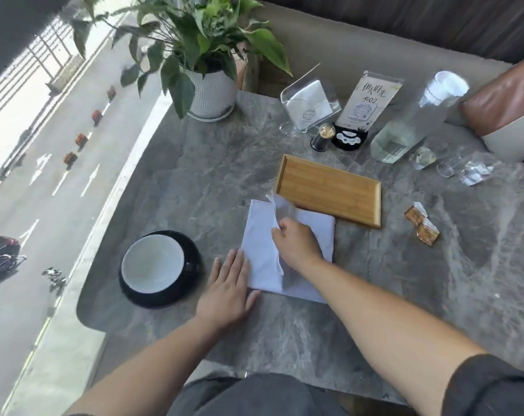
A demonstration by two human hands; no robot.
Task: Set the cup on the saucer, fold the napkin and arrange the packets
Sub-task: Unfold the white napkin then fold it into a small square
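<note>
A black cup with a white inside (152, 264) stands on a black saucer (191, 291) at the table's left. Right of it lies a white napkin (259, 235) on the grey stone table (374, 280). My left hand (227, 288) lies flat on the napkin's near left corner, fingers apart. My right hand (296, 243) pinches an edge of the napkin and holds that flap lifted over the middle of the cloth. Two small brown packets (422, 225) lie together at the right, apart from both hands.
A bamboo tray (329, 192) sits just beyond the napkin. Behind it stand a napkin holder (307, 108), a table card (364, 102), a toothpick jar (322, 139), a glass carafe (411, 127) and small glasses (447, 163). A potted plant (209, 91) occupies the far left corner.
</note>
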